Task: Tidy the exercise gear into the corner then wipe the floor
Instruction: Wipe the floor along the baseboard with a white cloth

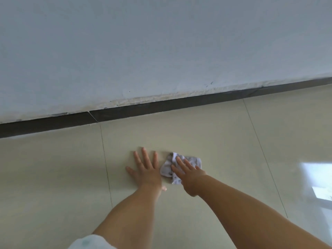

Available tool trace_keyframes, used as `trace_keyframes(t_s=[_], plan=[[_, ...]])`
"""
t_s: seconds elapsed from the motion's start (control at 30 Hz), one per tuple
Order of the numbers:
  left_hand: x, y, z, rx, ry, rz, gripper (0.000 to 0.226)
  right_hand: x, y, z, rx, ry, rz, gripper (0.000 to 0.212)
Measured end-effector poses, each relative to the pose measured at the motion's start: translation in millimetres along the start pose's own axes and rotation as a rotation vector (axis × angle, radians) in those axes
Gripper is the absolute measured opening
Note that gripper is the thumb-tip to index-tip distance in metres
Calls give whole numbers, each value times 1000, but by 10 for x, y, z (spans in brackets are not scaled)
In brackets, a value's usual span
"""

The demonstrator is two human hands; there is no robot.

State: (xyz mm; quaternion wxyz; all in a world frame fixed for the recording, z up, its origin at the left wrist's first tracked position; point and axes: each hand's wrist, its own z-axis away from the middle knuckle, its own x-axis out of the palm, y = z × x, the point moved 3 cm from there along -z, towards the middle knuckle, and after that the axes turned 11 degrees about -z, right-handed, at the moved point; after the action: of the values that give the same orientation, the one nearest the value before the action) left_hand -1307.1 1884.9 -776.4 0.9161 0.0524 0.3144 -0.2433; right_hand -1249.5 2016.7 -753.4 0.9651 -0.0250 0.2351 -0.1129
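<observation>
A small crumpled pale grey cloth lies on the glossy cream tiled floor. My right hand presses down on the cloth with straight fingers, covering its near right part. My left hand lies flat on the bare tile just left of the cloth, fingers spread and pointing toward the wall. No exercise gear is in view.
A white wall with a dark skirting strip runs across the view beyond my hands. Bright window light reflects on the tiles at the right. Thin tile joints cross the floor.
</observation>
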Motion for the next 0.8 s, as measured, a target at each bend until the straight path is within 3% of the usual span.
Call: trace_keyframes(t_s=[0.37, 0.6, 0.7, 0.8], plan=[[37, -6, -17, -50, 8, -54, 130, 82, 156, -100, -166, 190, 114, 88], [43, -67, 37, -105, 77, 3, 135, -652, 39, -579, -350, 223, 189, 70], [31, -10, 118, -183, 96, -14, 133, -933, 409, -736, -350, 274, 160, 69], [10, 75, 132, -260, 75, -34, 133, -961, 1295, -675, -234, 428, 75, 62]])
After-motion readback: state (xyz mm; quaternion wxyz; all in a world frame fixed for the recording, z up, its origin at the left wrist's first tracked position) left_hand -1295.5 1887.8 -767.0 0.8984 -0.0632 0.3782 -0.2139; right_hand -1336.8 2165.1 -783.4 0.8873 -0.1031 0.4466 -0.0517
